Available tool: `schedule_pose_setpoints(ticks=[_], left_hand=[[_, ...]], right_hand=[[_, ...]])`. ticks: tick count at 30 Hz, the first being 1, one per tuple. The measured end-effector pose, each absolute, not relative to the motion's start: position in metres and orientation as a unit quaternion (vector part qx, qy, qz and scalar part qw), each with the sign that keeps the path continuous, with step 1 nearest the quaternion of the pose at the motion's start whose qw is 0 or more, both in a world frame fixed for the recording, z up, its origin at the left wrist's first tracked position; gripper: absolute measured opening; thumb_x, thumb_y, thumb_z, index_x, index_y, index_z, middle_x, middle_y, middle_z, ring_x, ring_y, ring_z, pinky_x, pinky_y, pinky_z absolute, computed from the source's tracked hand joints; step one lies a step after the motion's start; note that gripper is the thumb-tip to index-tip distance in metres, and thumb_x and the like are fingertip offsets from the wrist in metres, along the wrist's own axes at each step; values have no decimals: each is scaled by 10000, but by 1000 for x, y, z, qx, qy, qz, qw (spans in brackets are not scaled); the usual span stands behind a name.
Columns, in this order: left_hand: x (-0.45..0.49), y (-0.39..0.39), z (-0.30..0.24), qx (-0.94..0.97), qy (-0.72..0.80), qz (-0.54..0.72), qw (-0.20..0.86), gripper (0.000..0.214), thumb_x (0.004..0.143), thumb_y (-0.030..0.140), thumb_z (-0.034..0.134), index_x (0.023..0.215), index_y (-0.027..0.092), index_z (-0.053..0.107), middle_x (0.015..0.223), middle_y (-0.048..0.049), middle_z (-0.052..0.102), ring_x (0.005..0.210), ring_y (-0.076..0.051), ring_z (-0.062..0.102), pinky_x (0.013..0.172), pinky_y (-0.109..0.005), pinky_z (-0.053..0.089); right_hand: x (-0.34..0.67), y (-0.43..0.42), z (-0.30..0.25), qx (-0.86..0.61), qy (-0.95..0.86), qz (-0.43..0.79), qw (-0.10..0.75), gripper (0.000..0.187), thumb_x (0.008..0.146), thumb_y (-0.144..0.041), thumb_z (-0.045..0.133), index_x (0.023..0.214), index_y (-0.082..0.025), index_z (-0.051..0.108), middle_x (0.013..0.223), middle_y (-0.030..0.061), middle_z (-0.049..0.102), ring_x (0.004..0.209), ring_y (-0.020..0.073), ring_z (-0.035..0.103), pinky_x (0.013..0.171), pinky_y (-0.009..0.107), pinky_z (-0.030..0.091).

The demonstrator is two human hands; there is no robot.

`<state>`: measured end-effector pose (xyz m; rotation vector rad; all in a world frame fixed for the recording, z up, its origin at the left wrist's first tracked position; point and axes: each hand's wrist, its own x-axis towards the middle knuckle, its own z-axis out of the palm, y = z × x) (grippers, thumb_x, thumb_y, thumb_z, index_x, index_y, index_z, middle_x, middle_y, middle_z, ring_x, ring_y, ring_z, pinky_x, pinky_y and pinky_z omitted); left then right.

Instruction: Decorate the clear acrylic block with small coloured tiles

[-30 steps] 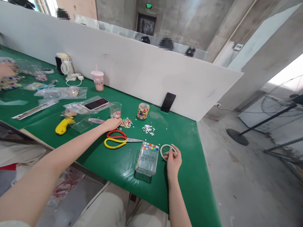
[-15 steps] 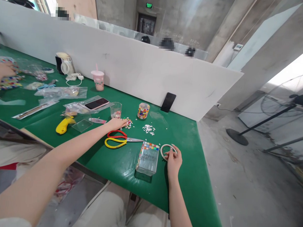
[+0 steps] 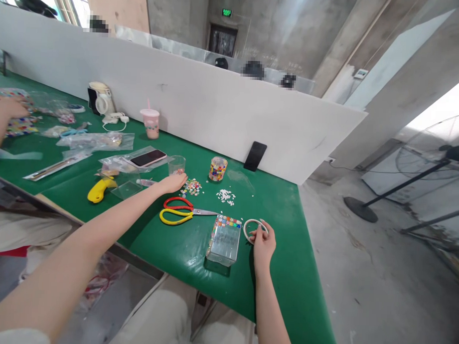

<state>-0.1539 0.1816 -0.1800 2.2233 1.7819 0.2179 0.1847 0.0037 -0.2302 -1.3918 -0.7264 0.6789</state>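
Note:
My left hand [image 3: 174, 182] is closed, fingers pressed together, beside a clear plastic cup [image 3: 176, 163] with small mosaic pieces in it. What the fingers hold, if anything, is hidden. Just right of them lies a pile of coloured mosaic pieces [image 3: 192, 187]. My right hand [image 3: 263, 242] grips a thin white ring like a roll of tape [image 3: 244, 231], standing on its edge. Left of the ring lies a clear square container [image 3: 224, 243] with mosaic pieces along its top edge and left side. Scissors with red and yellow handles [image 3: 177, 218] lie between the hands.
A mosaic-covered round jar [image 3: 217, 170] and scattered white pieces [image 3: 225, 196] are farther back. One black phone [image 3: 255, 156] leans on the white partition [image 3: 201, 106]. Leftward are a pink cup [image 3: 151, 123], a yellow-handled tool [image 3: 100, 190], plastic packets and another person's hand [image 3: 11, 106].
My left hand has moved left from the coloured pile to the clear cup, leaving more of the pile in view. My right hand stays on the white ring.

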Motion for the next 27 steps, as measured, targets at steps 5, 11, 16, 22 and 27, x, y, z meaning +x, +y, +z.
schedule_pose_setpoints(ticks=[5, 11, 16, 22, 27], left_hand=[[-151, 182, -176, 751, 627, 130, 164, 337, 935, 335, 586, 1222, 157, 573, 1225, -99, 605, 1047, -230, 623, 878, -445, 543], [-147, 178, -164, 717, 634, 172, 233, 312, 941, 340, 576, 1200, 167, 588, 1216, -93, 611, 1034, -222, 625, 875, -429, 545], [-144, 163, -158, 694, 623, 171, 317, 313, 942, 357, 573, 1176, 152, 595, 1151, -84, 634, 964, -207, 644, 818, -401, 565], [-142, 156, -158, 695, 608, 172, 343, 315, 942, 352, 575, 1179, 144, 589, 1135, -86, 638, 946, -197, 648, 806, -396, 566], [-138, 166, -161, 712, 635, 156, 256, 317, 935, 365, 582, 1161, 144, 607, 1158, -75, 634, 995, -229, 638, 844, -416, 555]], right_hand=[[185, 3, -230, -616, -321, 305, 652, 544, 737, -562, 675, 1095, -154, 626, 585, -34, 617, 426, 111, 558, 460, 251, 503], [185, 3, -230, -617, -322, 312, 647, 551, 741, -558, 671, 1111, -153, 619, 585, -31, 618, 446, 115, 559, 474, 251, 498], [185, 3, -231, -617, -322, 316, 645, 557, 746, -550, 662, 1121, -141, 612, 586, -32, 614, 447, 107, 551, 484, 244, 502], [184, 3, -230, -619, -324, 318, 640, 568, 736, -562, 667, 1112, -139, 620, 577, -32, 619, 448, 114, 563, 486, 248, 510], [184, 2, -230, -620, -327, 315, 639, 567, 724, -584, 664, 1070, -136, 628, 572, -29, 618, 443, 114, 561, 479, 245, 498]])
